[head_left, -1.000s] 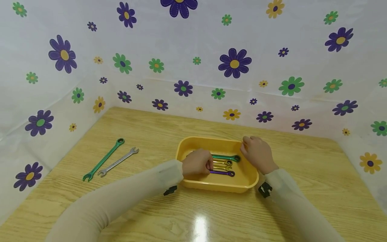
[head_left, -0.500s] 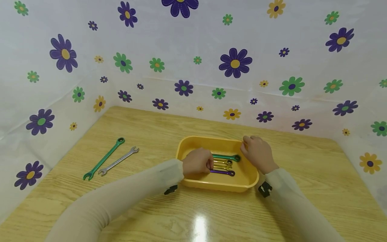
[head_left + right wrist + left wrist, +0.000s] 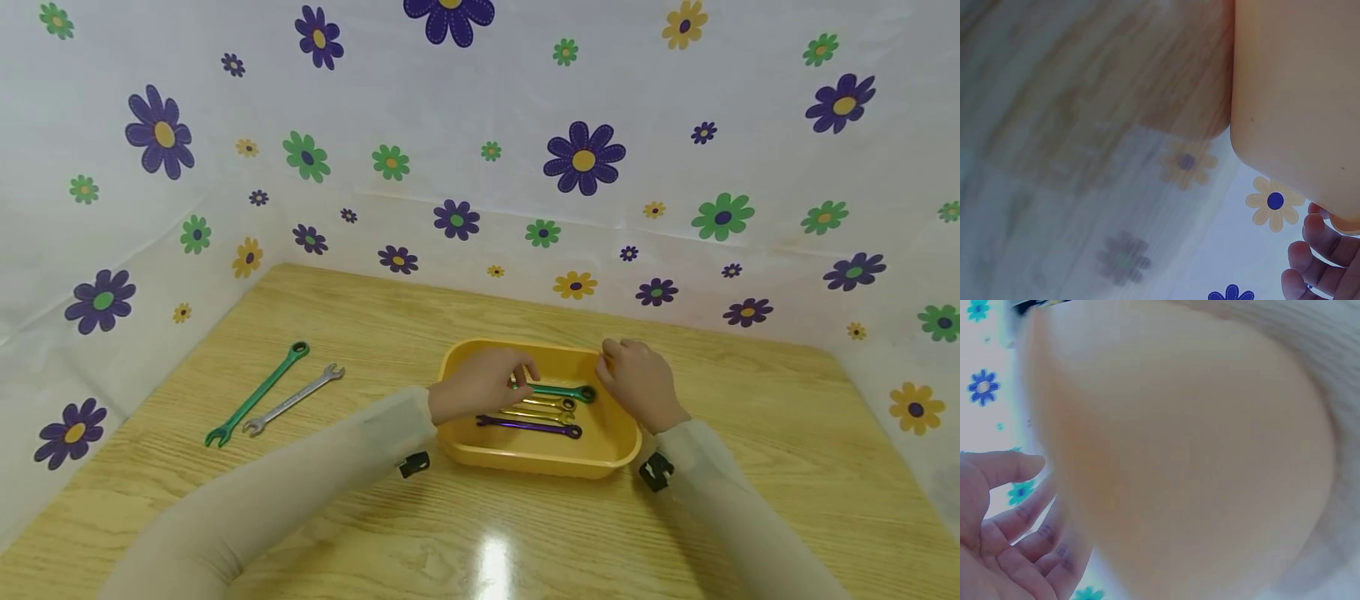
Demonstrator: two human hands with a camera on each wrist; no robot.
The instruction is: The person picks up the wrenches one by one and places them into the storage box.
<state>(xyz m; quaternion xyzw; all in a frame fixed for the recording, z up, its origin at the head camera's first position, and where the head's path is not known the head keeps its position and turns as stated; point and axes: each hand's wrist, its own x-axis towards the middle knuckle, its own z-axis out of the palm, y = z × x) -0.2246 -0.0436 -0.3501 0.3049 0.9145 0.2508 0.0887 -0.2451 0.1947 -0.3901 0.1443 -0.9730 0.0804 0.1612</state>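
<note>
Head — green wrench [image 3: 557, 390] in tray [image 3: 536, 461], partly behind left hand [image 3: 483, 382].

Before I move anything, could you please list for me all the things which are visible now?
Tray: 1, yellow, on the table
Wrench nearest tray's front: 1, purple, inside tray
Middle wrenches: 2, gold, inside tray
Wrench behind them: 1, green, inside tray, partly hidden
Longer wrench: 1, green, on table, left
Shorter wrench: 1, silver, beside it
Table: 1, light wood
Flowered covering: white, around table
Wrist devices: 2, black, by the cuffs
Sleeves: 2, cream, on both arms
Left hand: 1, over the tray
Right hand: 1, at tray's far right corner
</note>
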